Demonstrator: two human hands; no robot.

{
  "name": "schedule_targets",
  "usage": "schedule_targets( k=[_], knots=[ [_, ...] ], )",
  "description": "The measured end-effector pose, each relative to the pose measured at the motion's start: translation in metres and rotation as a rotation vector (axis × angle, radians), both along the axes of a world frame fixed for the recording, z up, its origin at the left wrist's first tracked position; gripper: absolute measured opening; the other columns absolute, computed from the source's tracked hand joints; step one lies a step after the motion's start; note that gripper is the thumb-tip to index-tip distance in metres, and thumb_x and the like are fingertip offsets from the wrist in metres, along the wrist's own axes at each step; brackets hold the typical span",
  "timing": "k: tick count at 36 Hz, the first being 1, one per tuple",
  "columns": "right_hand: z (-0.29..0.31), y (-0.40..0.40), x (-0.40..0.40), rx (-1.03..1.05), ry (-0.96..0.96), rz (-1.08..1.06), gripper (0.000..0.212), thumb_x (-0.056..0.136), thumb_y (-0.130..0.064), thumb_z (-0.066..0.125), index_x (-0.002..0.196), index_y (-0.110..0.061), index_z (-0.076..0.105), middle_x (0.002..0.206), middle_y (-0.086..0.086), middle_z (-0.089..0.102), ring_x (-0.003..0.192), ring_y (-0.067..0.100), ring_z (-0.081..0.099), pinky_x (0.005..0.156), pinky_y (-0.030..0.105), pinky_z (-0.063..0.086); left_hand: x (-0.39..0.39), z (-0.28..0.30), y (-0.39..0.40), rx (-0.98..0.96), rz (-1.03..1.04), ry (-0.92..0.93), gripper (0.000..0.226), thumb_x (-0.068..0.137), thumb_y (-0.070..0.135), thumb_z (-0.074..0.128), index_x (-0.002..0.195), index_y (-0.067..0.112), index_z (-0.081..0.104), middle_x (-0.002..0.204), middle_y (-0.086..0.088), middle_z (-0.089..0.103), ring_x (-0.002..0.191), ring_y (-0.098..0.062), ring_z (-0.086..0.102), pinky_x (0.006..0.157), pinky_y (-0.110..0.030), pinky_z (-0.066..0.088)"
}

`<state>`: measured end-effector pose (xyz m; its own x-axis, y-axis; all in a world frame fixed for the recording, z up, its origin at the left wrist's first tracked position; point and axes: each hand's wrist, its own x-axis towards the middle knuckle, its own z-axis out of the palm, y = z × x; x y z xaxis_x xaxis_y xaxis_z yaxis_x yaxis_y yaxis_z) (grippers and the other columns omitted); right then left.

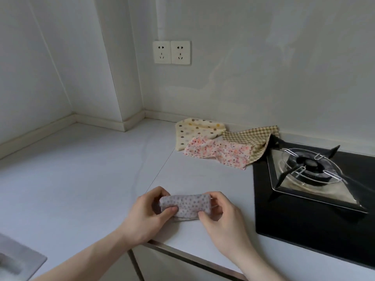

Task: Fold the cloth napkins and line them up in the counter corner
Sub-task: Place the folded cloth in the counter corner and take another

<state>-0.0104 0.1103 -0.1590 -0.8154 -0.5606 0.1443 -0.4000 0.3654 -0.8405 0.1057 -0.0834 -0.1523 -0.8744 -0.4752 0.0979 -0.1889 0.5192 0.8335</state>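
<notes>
The left hand [147,212] and right hand [218,214] pinch a folded napkin [185,205] (grey, dotted). Beyond them lie 3 loose napkins [219,142].

A small grey dotted napkin [185,206], folded, is seen at lower centre. Three unfolded napkins, cream dotted [194,131], pink floral [219,153] and checked [250,138], are overlapped at centre right.

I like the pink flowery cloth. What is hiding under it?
The pink floral cloth napkin lies over an edge of the cream polka-dot napkin and the tan checked napkin, on the white counter. Whatever else lies beneath is covered.
</notes>
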Motion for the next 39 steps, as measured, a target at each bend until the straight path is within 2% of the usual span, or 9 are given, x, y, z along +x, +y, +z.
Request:
schedule_targets(
  k=[7,11,14,18,21,25,30,36,39],
  knots=[
    [0.042,0.005,0.017,0.121,-0.279,-0.028,0.012,0.08,-0.017,0.072,0.087,-0.025,0.067,0.085,-0.018,0.074,0.08,0.002,0.07,0.07,0.022,0.055,0.004,0.05,0.017,0.121,0.055,-0.232,0.012,0.085,0.023,0.076,0.085,0.021,0.063,0.066,0.013,0.064,0.061,-0.002,0.056,0.066,-0.028,0.048],
    [0.096,0.032,0.049,0.087,-0.501,-0.045,0.01,0.085,-0.018,0.074,0.093,-0.022,0.071,0.091,-0.013,0.077,0.089,0.009,0.072,0.076,0.023,0.057,0.017,0.111,0.05,0.226,0.053,-0.256,0.008,0.087,0.005,0.07,0.091,0.01,0.065,0.078,0.003,0.074,0.077,-0.017,0.071,0.068,-0.032,0.059],
    [0.154,0.068,0.072,0.073,-0.513,-0.11,0.011,0.086,-0.023,0.075,0.096,-0.023,0.073,0.091,-0.014,0.076,0.085,0.002,0.071,0.075,0.023,0.056,0.032,0.182,0.072,0.163,-0.048,-0.234,0.012,0.09,0.007,0.065,0.089,0.019,0.063,0.078,0.012,0.071,0.077,-0.01,0.069,0.066,-0.026,0.055],
    [0.221,0.111,0.101,0.051,-0.557,-0.115,0.022,0.08,-0.039,0.074,0.097,-0.026,0.076,0.089,-0.006,0.077,0.084,0.017,0.073,0.078,0.037,0.057,0.055,0.253,0.098,0.094,-0.173,-0.224,0.016,0.093,0.017,0.067,0.082,0.024,0.059,0.075,0.014,0.066,0.073,-0.013,0.067,0.062,-0.02,0.048],
    [0.253,0.135,0.113,0.041,-0.552,-0.153,0.013,0.084,-0.033,0.073,0.093,-0.024,0.076,0.085,0.001,0.076,0.081,0.024,0.07,0.072,0.034,0.053,0.059,0.278,0.113,0.083,-0.245,-0.218,0.03,0.094,0.026,0.067,0.074,0.021,0.047,0.062,0.01,0.051,0.06,-0.025,0.053,0.055,-0.028,0.036],
    [0.283,0.163,0.115,0.006,-0.533,-0.222,0.011,0.088,-0.032,0.071,0.096,-0.025,0.075,0.09,-0.002,0.075,0.086,0.02,0.071,0.081,0.034,0.054,0.044,0.295,0.129,0.106,-0.317,-0.229,0.041,0.097,0.034,0.065,0.066,0.028,0.039,0.055,0.012,0.04,0.052,-0.01,0.032,0.052,-0.03,0.028],
    [0.306,0.202,0.113,-0.009,-0.461,-0.367,0.01,0.091,-0.034,0.07,0.095,-0.026,0.074,0.084,-0.005,0.074,0.081,0.012,0.07,0.079,0.031,0.052,0.015,0.316,0.165,0.092,-0.437,-0.256,0.031,0.097,0.031,0.064,0.073,0.022,0.046,0.066,-0.001,0.056,0.061,-0.026,0.055,0.059,-0.039,0.043],
    [0.322,0.264,0.109,-0.07,-0.426,-0.503,0.017,0.089,-0.038,0.072,0.102,-0.027,0.071,0.093,-0.007,0.075,0.084,0.01,0.072,0.084,0.038,0.058,-0.027,0.338,0.231,0.087,-0.607,-0.201,0.011,0.099,0.019,0.063,0.088,0.019,0.061,0.071,0.012,0.067,0.067,-0.01,0.065,0.057,-0.013,0.047],
    [0.325,0.304,0.103,-0.07,-0.426,-0.557,0.019,0.09,-0.04,0.071,0.105,-0.03,0.07,0.095,-0.01,0.075,0.086,0.008,0.073,0.083,0.036,0.06,-0.05,0.337,0.269,0.088,-0.663,-0.208,0.008,0.097,0.032,0.065,0.095,0.024,0.067,0.084,0.005,0.073,0.076,-0.017,0.07,0.066,-0.034,0.059]
  ],
)
